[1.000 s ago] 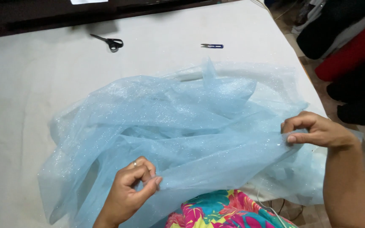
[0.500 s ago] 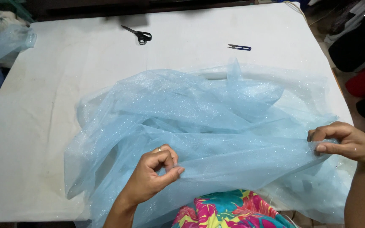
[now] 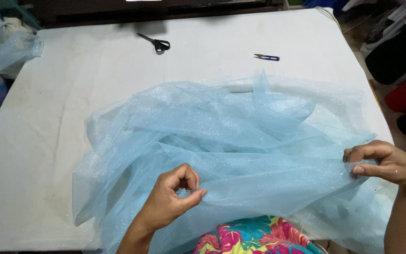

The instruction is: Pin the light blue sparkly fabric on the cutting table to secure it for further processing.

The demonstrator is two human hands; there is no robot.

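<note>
Pale blue glittery tulle point(image 3: 240, 136); white table point(image 3: 95, 80); black scissors point(image 3: 155, 43); dark-blue snips point(image 3: 267, 57).

Packages: none in view.
Labels: none can be made out on anything on or around the tabletop.
Signs: none in view.
Screens: none can be told; a small bright strip point(image 3: 143, 0) sits past the tabletop's far edge, cut off by the frame, its kind unclear.

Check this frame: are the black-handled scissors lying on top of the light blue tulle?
No, the black-handled scissors lie on the bare white table, well apart from the light blue tulle.
</note>
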